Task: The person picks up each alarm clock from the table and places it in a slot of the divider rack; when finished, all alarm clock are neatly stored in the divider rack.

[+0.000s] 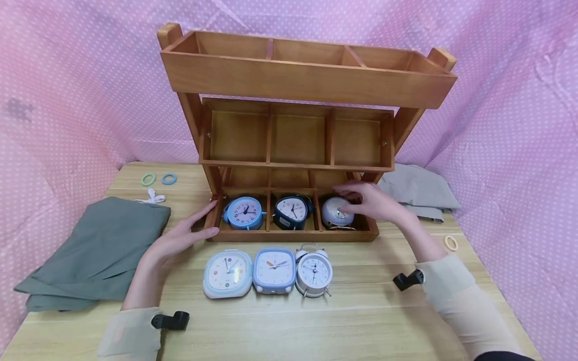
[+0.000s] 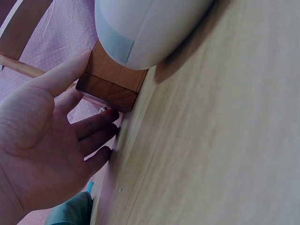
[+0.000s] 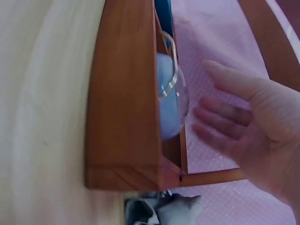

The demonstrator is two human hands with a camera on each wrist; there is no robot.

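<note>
We see pink cloth [image 1: 67, 130] with white dots hanging in folds behind and on both sides of a pale wood-grained table [image 1: 356, 321].

The rack [image 1: 307, 77] is showing brown, its clock [image 1: 335, 213] at five o'clock lavender-blue, the cloth [image 1: 325, 15] at twelve white-dotted pink.

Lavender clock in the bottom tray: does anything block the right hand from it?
Nothing visible does. The right hand is right beside the lavender clock, with nothing between them in the right wrist view. The tray's front wall stands on the clock's other side.
</note>
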